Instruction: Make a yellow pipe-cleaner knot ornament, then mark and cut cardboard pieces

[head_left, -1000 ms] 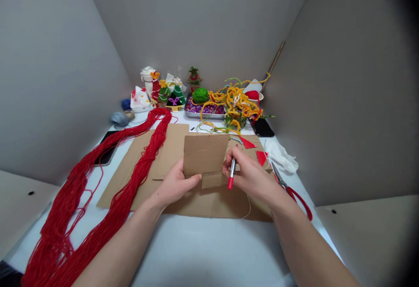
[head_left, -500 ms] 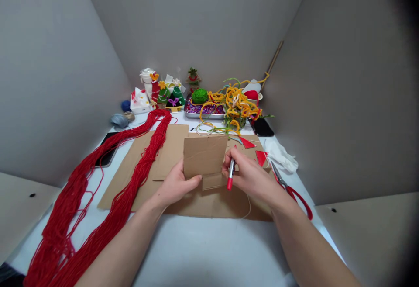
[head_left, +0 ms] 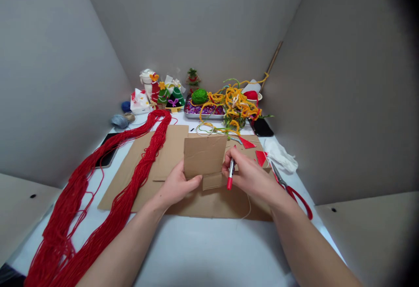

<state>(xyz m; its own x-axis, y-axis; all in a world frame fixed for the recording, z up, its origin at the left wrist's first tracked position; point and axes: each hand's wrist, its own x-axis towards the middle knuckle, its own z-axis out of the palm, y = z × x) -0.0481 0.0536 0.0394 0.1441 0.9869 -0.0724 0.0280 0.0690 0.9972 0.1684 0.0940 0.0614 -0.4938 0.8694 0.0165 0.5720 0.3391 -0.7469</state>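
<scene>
My left hand (head_left: 179, 183) grips the left edge of a small cardboard piece (head_left: 204, 156), its thumb lying across the lower front. A narrower cardboard strip (head_left: 213, 181) shows below that piece. At the right edge is my right hand (head_left: 240, 171), closed around a red-capped marker (head_left: 231, 174) with the cap pointing down toward me. Some of its fingertips are hidden by the marker and the cardboard. Under both hands lies a large cardboard sheet (head_left: 196, 206), with another flat cardboard piece (head_left: 170, 147) on it to the left.
A long red yarn skein (head_left: 131, 186) covers the left side. Red-handled scissors (head_left: 290, 188) and a white tissue (head_left: 281, 157) lie at the right. Behind are a bead tray (head_left: 204, 111), tangled yellow yarn (head_left: 240, 103) and small felt trees (head_left: 176, 97).
</scene>
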